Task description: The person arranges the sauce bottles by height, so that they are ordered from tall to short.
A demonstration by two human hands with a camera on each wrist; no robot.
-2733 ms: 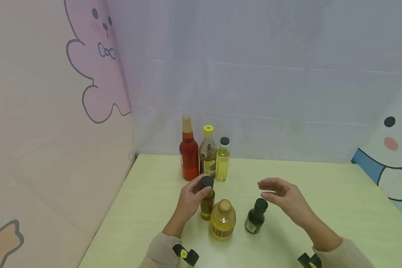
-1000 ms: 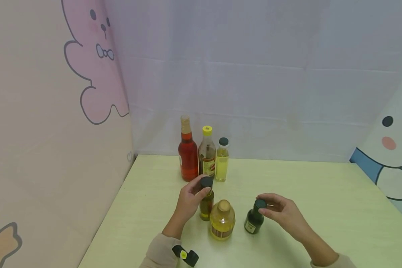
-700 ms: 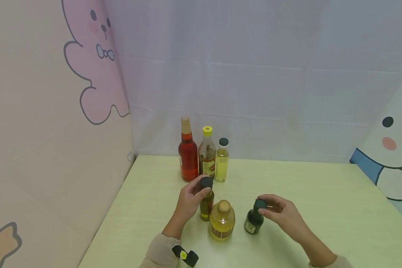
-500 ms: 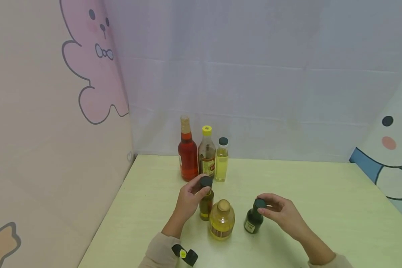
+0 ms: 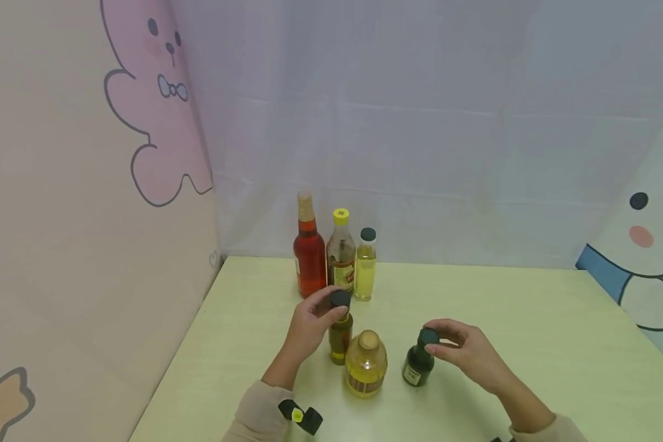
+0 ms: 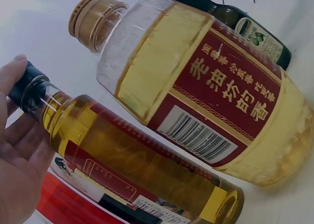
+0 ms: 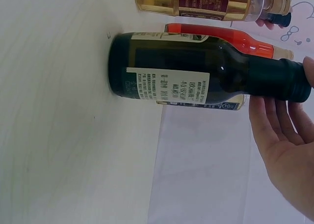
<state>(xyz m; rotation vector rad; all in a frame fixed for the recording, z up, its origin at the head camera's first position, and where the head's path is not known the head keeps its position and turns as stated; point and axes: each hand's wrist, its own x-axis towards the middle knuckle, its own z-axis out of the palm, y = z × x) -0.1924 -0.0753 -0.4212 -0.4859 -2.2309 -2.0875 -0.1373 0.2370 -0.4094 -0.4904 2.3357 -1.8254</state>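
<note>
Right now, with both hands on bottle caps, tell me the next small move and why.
Probably slide the dark green bottle left toward the gold-capped bottle: the right hand pinches its dark cap, and a gap separates the two bottles.

We have a pale, smooth worktop [image 5: 530, 319] with six upright bottles on it. Towards its far edge we see a red bottle [image 5: 310, 261], a yellow-capped bottle [image 5: 341, 250] and a slim green-capped bottle [image 5: 366, 273] close together in a row. Nearer us stand a black-capped bottle [image 5: 340, 337], a broad gold-capped bottle [image 5: 367, 371] just beside it, and a dark green bottle [image 5: 417, 365] further right, apart from both.
</note>
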